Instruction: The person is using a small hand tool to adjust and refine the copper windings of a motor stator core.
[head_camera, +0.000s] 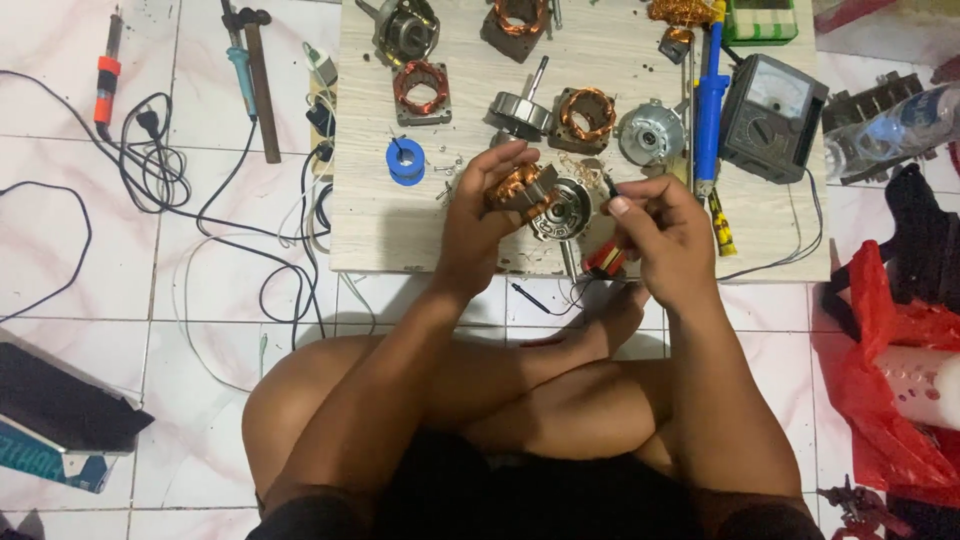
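Currently mid-repair over the wooden board (400, 230): left hand (480, 215) fingers clamped on a copper-wound stator (520, 188), held just above a round motor housing (562, 210). Right hand (665, 235) pinches a red-handled tool (606, 258) beside it. Next move likely needs a steady tip at the windings.

The floor (60, 250) is made of white tiles with soft pink veins and thin grey joints. On it lies a low counter (380, 215), a pale wooden board with light grain and some dust and small chips on the surface. Black cables (150, 165) and thin white wires run in loops over the tiles to the left of the counter. At the right edge a red plastic bag (880, 400) is lying crumpled on the floor. At the lower left there is a dark flat box (60, 400) with a blue side. The light is even and soft, with weak shadows.
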